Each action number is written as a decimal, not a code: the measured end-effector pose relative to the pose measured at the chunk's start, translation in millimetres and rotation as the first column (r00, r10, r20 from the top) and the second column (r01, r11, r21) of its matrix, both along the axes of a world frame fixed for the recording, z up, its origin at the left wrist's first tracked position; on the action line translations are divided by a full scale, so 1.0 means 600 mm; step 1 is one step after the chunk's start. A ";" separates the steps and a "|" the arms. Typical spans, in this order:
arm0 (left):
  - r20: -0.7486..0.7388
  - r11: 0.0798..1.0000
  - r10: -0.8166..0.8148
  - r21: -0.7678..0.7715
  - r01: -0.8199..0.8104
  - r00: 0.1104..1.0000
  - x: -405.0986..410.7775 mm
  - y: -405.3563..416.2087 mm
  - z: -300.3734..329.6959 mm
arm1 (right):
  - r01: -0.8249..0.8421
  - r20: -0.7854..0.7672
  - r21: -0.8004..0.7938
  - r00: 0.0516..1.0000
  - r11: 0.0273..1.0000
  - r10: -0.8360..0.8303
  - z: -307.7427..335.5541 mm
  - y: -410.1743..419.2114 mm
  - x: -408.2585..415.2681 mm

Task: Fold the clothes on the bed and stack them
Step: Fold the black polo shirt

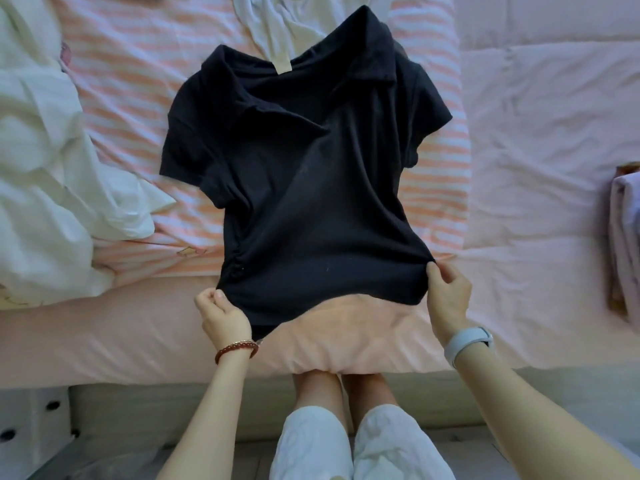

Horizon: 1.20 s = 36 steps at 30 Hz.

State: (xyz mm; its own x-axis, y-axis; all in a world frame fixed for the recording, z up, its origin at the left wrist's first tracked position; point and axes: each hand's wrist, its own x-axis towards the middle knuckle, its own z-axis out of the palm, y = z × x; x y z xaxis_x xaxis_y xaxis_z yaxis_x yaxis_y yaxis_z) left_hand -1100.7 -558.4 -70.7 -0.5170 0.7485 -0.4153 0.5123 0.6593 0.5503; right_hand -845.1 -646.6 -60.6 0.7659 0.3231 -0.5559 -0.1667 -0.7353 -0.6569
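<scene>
Both hands, left hand (pixel 221 315) and right hand (pixel 446 292), pinch the hem corners of the soft, light black short-sleeved collared shirt (pixel 304 174) spread on the pink-striped bed (pixel 138 98); limp fabric likely wrinkles, so grip seams.

The single head-worn view looked forward and steeply down from above the bed (pixel 145 327), close enough that the person's own knees filled the 6 o'clock edge. It faced across the mattress toward 12 o'clock, where the black shirt (pixel 311 188) lay near the centre. The left hand (pixel 223 315) entered from 7 o'clock and the right hand (pixel 448 296) from 5 o'clock. Wide-angle bending curved the bed's edges. No second view existed to overlap with.
</scene>
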 end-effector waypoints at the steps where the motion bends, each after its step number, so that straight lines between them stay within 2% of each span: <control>1: 0.004 1.000 -0.014 0.002 0.014 1.000 -0.005 0.002 0.001 | 0.014 0.002 0.010 1.000 1.000 -0.014 -0.001 0.000 0.006; 5: 0.006 0.998 -0.056 -0.003 0.056 0.998 -0.028 -0.006 0.009 | 0.060 0.051 0.016 0.997 0.998 -0.061 0.000 -0.008 0.022; 11: 0.030 1.000 0.027 0.002 -0.028 0.999 -0.033 -0.019 0.011 | 0.080 0.095 0.079 0.992 0.994 -0.087 0.010 -0.014 0.025; 14: 0.023 1.000 0.001 0.015 -0.001 1.000 -0.029 -0.025 0.013 | 0.007 0.179 0.065 0.984 0.998 -0.019 0.017 -0.013 0.018; 17: -0.018 0.998 -0.061 -0.013 0.061 0.998 -0.039 -0.038 0.009 | -0.098 0.207 -0.034 0.973 0.995 0.103 0.017 -0.026 0.015; 20: -0.056 0.967 -0.183 -0.188 0.170 0.981 -0.050 -0.056 -0.002 | -0.182 0.155 -0.203 0.964 0.962 0.215 -0.002 -0.059 0.016; 23: -0.001 0.914 -0.279 -0.308 0.265 0.960 -0.046 -0.052 -0.012 | -0.245 0.061 -0.284 0.960 0.927 0.273 -0.019 -0.079 0.011; 27: 0.140 0.923 -0.122 -0.348 0.164 0.983 -0.034 -0.025 -0.023 | -0.285 -0.054 -0.268 0.958 0.920 0.281 -0.022 -0.070 0.007; 31: 0.177 0.928 -0.048 -0.355 0.110 0.983 -0.035 -0.024 -0.019 | -0.237 -0.115 -0.240 0.970 0.941 0.215 -0.016 -0.062 0.015; 34: 0.163 0.875 -0.176 -0.425 0.230 0.971 -0.039 -0.035 -0.019 | -0.266 -0.195 -0.197 0.954 0.944 0.228 -0.014 -0.057 0.020; 36: 0.098 0.898 -0.205 -0.378 0.227 0.974 -0.042 -0.039 -0.023 | -0.263 -0.226 -0.193 0.949 0.945 0.218 -0.017 -0.053 0.017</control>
